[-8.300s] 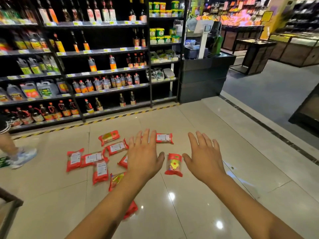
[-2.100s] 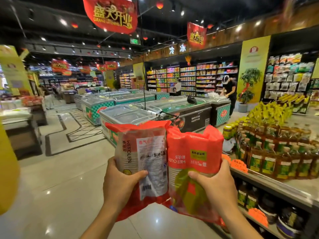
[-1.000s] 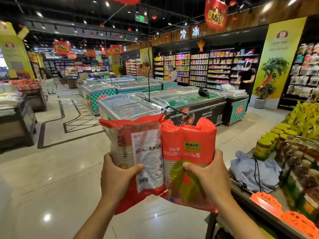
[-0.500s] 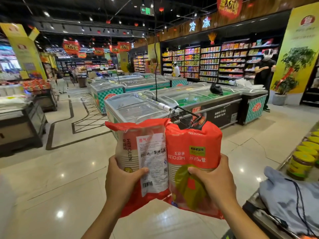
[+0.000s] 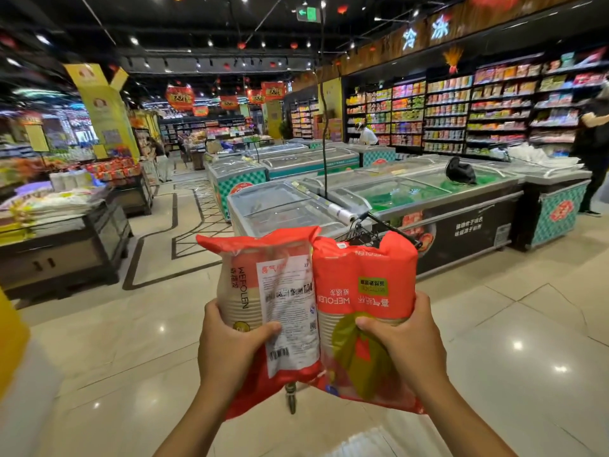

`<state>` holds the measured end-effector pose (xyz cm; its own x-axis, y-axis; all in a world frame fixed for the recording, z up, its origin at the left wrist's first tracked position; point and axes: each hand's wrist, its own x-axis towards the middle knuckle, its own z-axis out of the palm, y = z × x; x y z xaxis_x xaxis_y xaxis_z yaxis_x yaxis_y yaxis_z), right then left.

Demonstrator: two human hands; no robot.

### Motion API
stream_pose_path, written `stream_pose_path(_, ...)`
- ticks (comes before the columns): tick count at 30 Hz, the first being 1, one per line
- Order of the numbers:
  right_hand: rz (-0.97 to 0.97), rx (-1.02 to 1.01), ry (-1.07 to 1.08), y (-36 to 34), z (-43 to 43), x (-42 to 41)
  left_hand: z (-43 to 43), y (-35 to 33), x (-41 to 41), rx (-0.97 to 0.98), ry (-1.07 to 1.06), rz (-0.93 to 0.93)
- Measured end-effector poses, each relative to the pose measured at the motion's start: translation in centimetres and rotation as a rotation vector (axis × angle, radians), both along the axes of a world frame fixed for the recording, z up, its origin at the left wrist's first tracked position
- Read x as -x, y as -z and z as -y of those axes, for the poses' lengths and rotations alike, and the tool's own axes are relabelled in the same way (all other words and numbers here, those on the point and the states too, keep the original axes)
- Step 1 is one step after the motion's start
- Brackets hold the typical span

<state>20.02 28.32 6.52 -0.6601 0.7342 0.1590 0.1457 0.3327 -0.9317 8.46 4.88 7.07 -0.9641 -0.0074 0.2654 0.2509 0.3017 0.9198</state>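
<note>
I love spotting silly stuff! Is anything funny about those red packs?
Yes. The right pack, held by the right hand, is upside down: its lettering reads inverted. The left pack, in the left hand, shows its barcode side.

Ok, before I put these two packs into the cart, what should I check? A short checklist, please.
1. Left hand grips left pack, thumb in front: ok.
2. Right hand grips right pack: ok.
3. Both packs upright, side by side, touching: ok.
4. Cart behind the packs: ok, though only its handle, some wire and one wheel show.
5. Room inside the cart: cannot tell, the packs hide it.
</note>
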Motion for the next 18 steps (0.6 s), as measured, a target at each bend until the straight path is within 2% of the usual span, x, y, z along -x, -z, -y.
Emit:
stream_pose_path(8, 0.014, -0.007, -0.008, 0.5, -6.1, 7.4, -5.8, 0.4, 6.9, -0.013, -0.016, 0.022)
stream_pose_path(18, 0.026, 0.000, 0.015, 1.6, -12.8, 20.6, -12.9, 1.8, 20.8, -0.023, 0.008, 0.075)
